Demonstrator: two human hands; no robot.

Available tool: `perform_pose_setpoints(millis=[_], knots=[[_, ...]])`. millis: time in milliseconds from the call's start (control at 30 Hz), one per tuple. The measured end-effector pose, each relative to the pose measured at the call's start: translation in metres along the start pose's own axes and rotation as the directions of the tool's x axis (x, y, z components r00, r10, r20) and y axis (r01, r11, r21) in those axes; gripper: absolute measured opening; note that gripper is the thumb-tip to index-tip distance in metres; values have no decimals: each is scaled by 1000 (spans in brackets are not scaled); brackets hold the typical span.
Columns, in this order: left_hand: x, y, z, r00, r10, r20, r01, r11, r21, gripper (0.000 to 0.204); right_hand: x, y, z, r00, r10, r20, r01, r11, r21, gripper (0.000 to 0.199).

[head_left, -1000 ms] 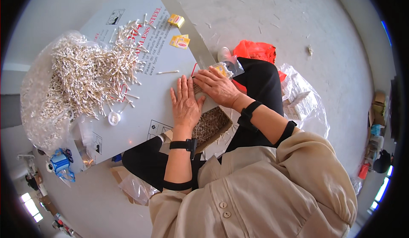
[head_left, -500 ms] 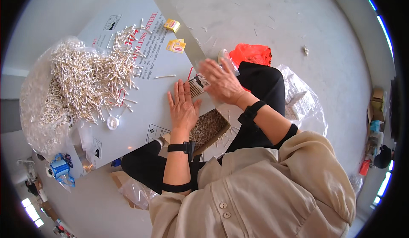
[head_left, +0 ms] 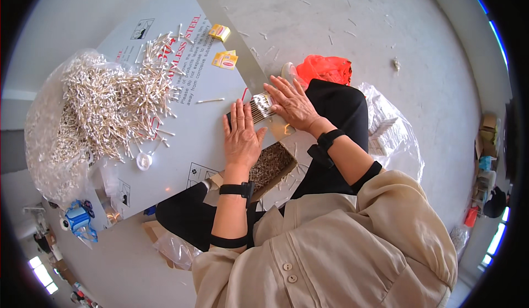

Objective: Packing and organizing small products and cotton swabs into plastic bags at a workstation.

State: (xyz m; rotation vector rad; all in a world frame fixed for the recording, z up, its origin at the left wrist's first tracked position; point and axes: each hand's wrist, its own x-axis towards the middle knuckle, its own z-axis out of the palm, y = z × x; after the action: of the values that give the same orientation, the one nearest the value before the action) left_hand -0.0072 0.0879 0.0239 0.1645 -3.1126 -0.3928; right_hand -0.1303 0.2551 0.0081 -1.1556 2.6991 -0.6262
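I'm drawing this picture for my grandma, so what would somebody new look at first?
Probably the huge heap of cotton swabs, partly in a clear plastic bag on the left of the silvery table. Next, perhaps, the bright red bag beyond the table's right edge. Then the left hand and right hand, with a small row of swabs between them.

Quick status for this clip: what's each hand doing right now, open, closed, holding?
Left hand: open and flat, over one end of the row of cotton swabs.
Right hand: open, at the row's other end, grasping nothing visible.
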Motion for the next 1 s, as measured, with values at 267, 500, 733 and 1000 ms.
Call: perform_pose_setpoints(millis=[267,500,733,1000], knots=[[12,17,6,999,23,-25,-23,999,-22,76,0,1,2,1000,-13,-25,14,999,37,61],[19,10,18,881,-241,-408,-88,763,-641,57,2,20,20,796,440,-415,-103,775,623,50],[41,26,20,875,-302,-379,-80,681,-728,52,14,1,23,860,510,0,-81,136,987,32],[52,42,25,866,-339,-368,-116,579,-807,49,12,0,25,868,496,-22,-62,151,987,28]])
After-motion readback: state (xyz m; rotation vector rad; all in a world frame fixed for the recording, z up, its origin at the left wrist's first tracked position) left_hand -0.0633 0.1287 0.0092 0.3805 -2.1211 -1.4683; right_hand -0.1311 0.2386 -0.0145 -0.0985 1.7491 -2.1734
